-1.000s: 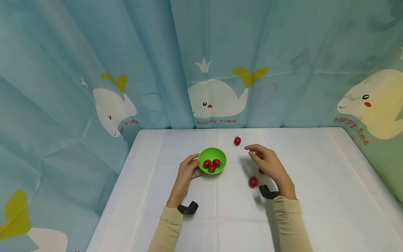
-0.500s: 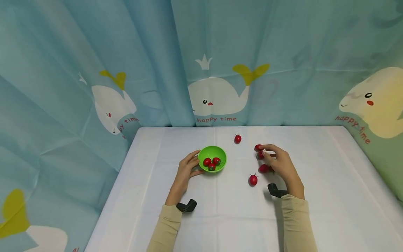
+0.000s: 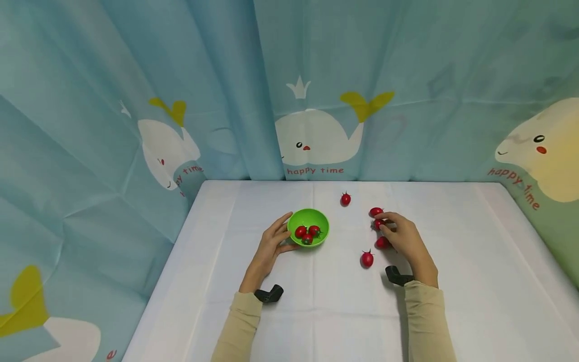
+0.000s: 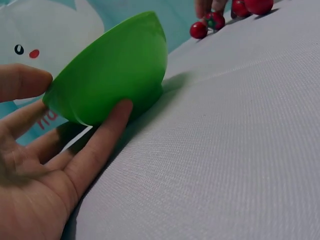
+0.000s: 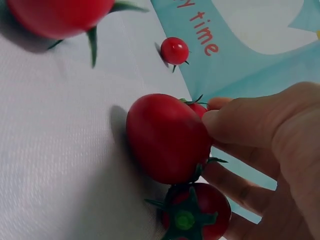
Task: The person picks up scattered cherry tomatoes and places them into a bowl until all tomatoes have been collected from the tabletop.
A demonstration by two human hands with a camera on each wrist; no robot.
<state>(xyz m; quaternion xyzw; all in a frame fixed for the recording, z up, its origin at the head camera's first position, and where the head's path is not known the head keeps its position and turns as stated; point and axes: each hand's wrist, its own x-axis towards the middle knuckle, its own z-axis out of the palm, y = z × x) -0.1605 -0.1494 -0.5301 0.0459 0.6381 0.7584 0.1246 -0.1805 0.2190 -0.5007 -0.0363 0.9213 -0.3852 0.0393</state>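
My left hand [image 3: 270, 247] holds a small green bowl [image 3: 323, 221] at its left side, fingers at the rim and thumb low against the wall. Three red cherry tomatoes [image 3: 307, 239] lie inside the bowl. To the right, thumb and forefinger of my right hand [image 3: 404, 240] pinch a cherry tomato [image 3: 378, 224] at the table. In the right wrist view that tomato [image 5: 198, 108] is mostly hidden behind a nearer one [image 5: 167, 137]. Another cherry tomato [image 5: 197, 210], its green stem facing the camera, lies under the curve of the hand.
One cherry tomato [image 3: 376, 212] lies just beyond my right fingertips, and another [image 3: 367, 259] sits nearer to me. A lone one [image 3: 346, 199] is near the back edge. The white-covered table [image 3: 334, 322] ends at a blue whale-print curtain [image 3: 235, 100].
My right hand has moved right and lowered among the tomatoes, and its thumb and forefinger have come together on one. The left hand stays at the bowl.
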